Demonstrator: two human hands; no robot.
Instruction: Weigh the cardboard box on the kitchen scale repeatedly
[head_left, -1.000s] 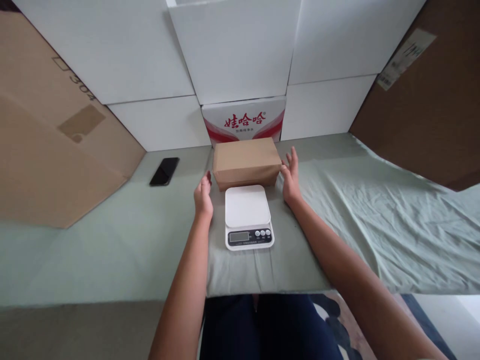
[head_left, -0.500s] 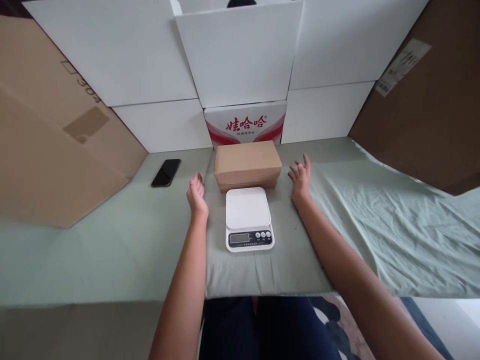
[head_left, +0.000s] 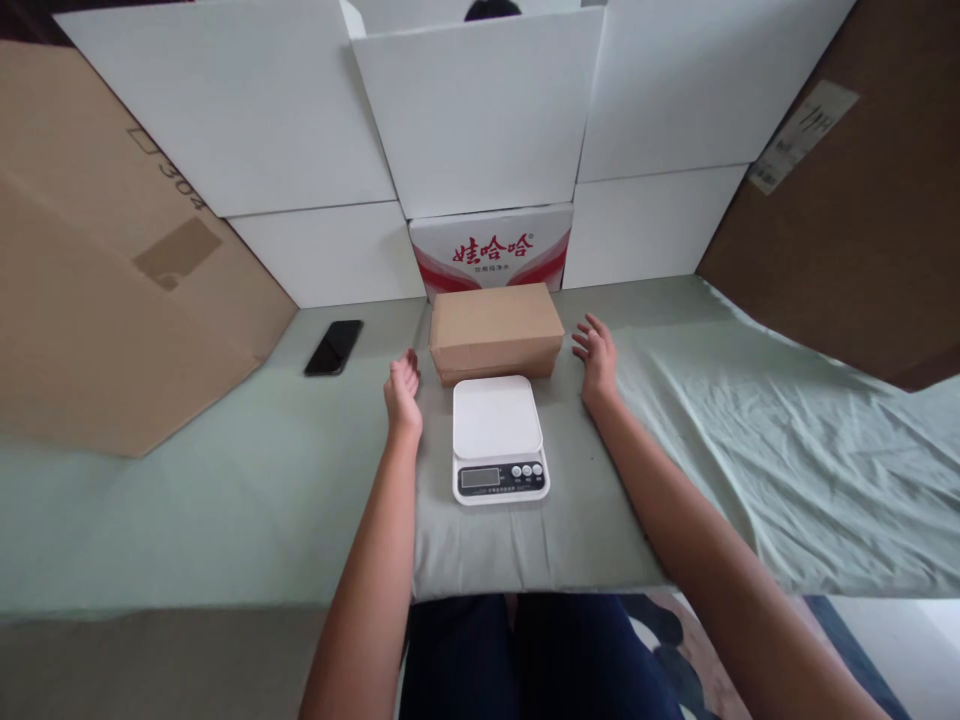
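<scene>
A white kitchen scale (head_left: 496, 420) lies on the green cloth with its display and buttons facing me; the display looks blank. Right behind it is a closed brown cardboard box (head_left: 495, 318). My left hand (head_left: 403, 388) rests to the left of the box and scale, apart from both, fingers loosely curved and nothing in them. On the other side, my right hand (head_left: 596, 355) is just off the box's right end, its fingers spread and holding nothing.
A black phone (head_left: 334, 348) lies at the left. White panels (head_left: 480, 110) and a white-and-red carton (head_left: 491, 245) stand along the back. Large cardboard sheets flank the table, one at the left (head_left: 112, 270) and one at the right (head_left: 847, 220). Green cloth (head_left: 247, 500) covers the tabletop.
My left hand has shifted slightly to the right, toward the box. My right hand has turned a little inward, with its fingers drawn closer to the box. The scale and box stay put.
</scene>
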